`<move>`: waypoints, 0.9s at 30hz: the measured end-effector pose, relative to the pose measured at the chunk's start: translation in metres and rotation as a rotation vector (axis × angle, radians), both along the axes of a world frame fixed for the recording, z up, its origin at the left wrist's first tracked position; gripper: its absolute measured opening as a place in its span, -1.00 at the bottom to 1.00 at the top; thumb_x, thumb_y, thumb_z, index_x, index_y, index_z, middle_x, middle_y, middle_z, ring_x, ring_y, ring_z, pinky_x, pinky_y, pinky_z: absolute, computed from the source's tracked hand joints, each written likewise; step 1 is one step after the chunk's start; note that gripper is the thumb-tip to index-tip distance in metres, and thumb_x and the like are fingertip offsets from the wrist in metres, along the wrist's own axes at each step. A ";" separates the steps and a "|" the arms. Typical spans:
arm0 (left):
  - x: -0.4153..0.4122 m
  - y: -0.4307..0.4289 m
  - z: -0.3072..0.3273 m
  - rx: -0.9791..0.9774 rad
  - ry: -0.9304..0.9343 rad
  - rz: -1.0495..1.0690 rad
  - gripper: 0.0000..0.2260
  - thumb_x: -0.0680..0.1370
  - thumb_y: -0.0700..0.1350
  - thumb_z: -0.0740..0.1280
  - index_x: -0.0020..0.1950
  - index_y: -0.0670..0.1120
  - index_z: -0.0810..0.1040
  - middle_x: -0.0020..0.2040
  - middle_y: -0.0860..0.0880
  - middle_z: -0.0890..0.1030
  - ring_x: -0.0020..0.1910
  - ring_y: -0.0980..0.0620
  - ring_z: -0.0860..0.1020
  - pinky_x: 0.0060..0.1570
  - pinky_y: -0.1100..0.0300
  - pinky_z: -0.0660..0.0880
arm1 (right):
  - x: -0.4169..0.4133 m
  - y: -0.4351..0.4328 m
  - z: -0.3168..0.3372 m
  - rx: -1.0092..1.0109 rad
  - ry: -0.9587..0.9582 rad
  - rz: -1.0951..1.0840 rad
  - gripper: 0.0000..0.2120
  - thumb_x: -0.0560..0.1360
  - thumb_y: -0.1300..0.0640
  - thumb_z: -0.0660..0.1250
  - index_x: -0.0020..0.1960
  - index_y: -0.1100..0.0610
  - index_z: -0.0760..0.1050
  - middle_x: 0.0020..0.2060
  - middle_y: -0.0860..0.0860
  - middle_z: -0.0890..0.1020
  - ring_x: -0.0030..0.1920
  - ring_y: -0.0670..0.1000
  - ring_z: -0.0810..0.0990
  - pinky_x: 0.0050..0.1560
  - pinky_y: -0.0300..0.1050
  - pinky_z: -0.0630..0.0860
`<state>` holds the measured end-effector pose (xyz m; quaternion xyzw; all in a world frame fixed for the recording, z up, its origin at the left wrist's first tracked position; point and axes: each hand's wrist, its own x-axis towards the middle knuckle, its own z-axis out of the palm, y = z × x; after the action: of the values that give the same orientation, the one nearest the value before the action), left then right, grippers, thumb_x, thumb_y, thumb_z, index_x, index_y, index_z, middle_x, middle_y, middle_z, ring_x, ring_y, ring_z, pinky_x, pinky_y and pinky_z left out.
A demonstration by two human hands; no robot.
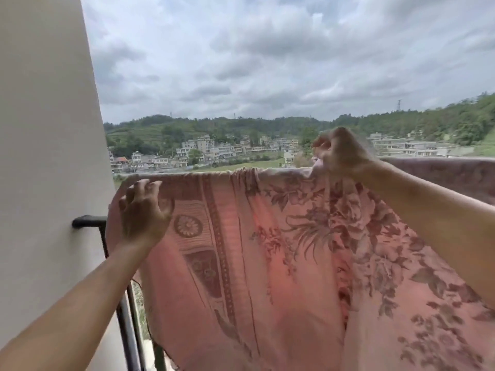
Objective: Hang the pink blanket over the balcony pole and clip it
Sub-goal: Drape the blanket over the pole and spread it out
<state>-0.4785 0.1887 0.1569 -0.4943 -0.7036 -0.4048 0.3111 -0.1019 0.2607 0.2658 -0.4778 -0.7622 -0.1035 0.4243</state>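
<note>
Pink floral-patterned woven blanket [267, 250] is draped with its fold line, the long axis, running left-right across mid-frame and the cloth hanging down toward the camera; the pole under the fold is hidden. Left hand [144, 212] hooks bent fingers on the top edge at the left corner, while the right hand [345, 153], blurred, is raised and pinches a bunch of the edge. Around it: white wall [48, 129] on the left, black metal railing bracket [85, 222] fixed to it just beside the blanket's left edge, pale village buildings [198, 148] beyond.
</note>
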 end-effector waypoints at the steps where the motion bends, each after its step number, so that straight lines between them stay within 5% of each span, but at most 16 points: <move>1: -0.013 -0.003 -0.002 -0.012 -0.033 0.031 -0.54 0.50 0.06 0.34 0.32 -0.13 0.44 0.33 -0.21 0.40 0.28 -0.25 0.35 0.26 -0.17 0.27 | -0.023 -0.006 0.001 0.029 -0.032 0.056 -0.85 0.50 0.05 0.38 0.06 0.02 0.60 -0.04 -0.04 0.69 -0.18 -0.04 0.63 -0.18 -0.12 0.60; 4: -0.047 -0.008 -0.007 -0.026 -0.140 0.076 -0.37 0.45 0.17 0.38 0.40 -0.14 0.33 0.33 -0.24 0.36 0.28 -0.25 0.34 0.22 -0.18 0.30 | -0.097 -0.030 0.001 0.085 -0.167 0.239 -0.68 0.50 0.00 0.37 0.21 0.08 0.53 0.08 0.00 0.65 -0.09 -0.06 0.61 -0.18 -0.27 0.50; 6: -0.068 -0.011 -0.010 -0.031 -0.214 0.052 -0.27 0.41 0.20 0.41 0.42 -0.17 0.28 0.31 -0.26 0.37 0.26 -0.26 0.36 0.17 -0.17 0.35 | -0.146 -0.036 -0.007 0.095 -0.275 0.318 -0.56 0.48 -0.09 0.37 0.28 0.09 0.48 0.17 0.04 0.62 0.02 0.00 0.63 -0.03 -0.19 0.53; 8: -0.087 -0.011 -0.013 -0.049 -0.295 -0.011 -0.24 0.38 0.23 0.42 0.40 -0.18 0.28 0.27 -0.25 0.43 0.21 -0.25 0.44 0.05 -0.12 0.44 | -0.186 -0.033 -0.016 0.073 -0.371 0.325 -0.45 0.45 -0.17 0.36 0.34 0.08 0.43 0.17 0.08 0.62 -0.01 0.04 0.65 -0.16 -0.17 0.56; 12: -0.119 -0.004 -0.012 -0.110 -0.332 -0.324 -0.55 0.44 0.11 0.43 0.14 -0.20 0.56 0.01 -0.15 0.66 -0.12 -0.09 0.62 -0.24 0.17 0.47 | -0.243 -0.023 -0.028 0.033 -0.433 0.234 -0.53 0.45 -0.15 0.38 0.28 0.04 0.50 -0.03 0.03 0.69 -0.26 -0.03 0.61 -0.43 -0.31 0.36; 16: -0.152 0.003 -0.004 -0.054 -0.160 -0.436 -0.81 0.51 -0.03 0.40 -0.11 -0.16 0.68 -0.24 -0.08 0.69 -0.30 -0.03 0.59 -0.33 0.24 0.34 | -0.269 -0.020 -0.022 0.060 -0.231 0.183 -0.80 0.46 0.02 0.43 0.04 0.06 0.67 -0.15 -0.03 0.71 -0.30 -0.05 0.58 -0.36 -0.31 0.38; 21: -0.184 0.027 0.037 0.070 -0.088 -0.338 -0.80 0.55 0.00 0.32 -0.02 -0.09 0.67 -0.11 -0.11 0.69 -0.13 -0.13 0.61 -0.27 0.16 0.35 | -0.296 -0.008 0.008 0.108 -0.040 0.067 -0.83 0.45 0.19 0.30 -0.09 0.11 0.68 -0.25 0.01 0.70 -0.27 0.04 0.64 -0.36 -0.30 0.40; 24: -0.186 0.053 0.071 0.163 -0.197 -0.311 -0.80 0.56 -0.03 0.29 0.01 -0.12 0.64 -0.06 -0.12 0.67 -0.16 -0.07 0.58 -0.24 0.18 0.33 | -0.316 0.003 0.036 0.153 0.081 -0.080 -0.82 0.43 0.11 0.26 -0.13 0.09 0.63 -0.23 0.02 0.66 -0.18 0.11 0.58 -0.23 -0.17 0.36; 27: -0.189 0.063 0.079 0.190 -0.312 -0.307 -0.77 0.54 0.01 0.31 0.11 -0.09 0.53 0.11 -0.13 0.57 0.08 -0.10 0.53 0.00 0.05 0.45 | -0.326 0.020 0.057 0.124 0.196 -0.241 -0.83 0.47 0.07 0.27 -0.12 0.08 0.62 -0.16 0.05 0.65 -0.10 0.16 0.57 -0.17 -0.12 0.36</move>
<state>-0.6672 0.2520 0.2355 -0.4955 -0.6185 -0.5832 0.1785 -0.4275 0.2805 0.3228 -0.5464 -0.6466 -0.1532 0.5098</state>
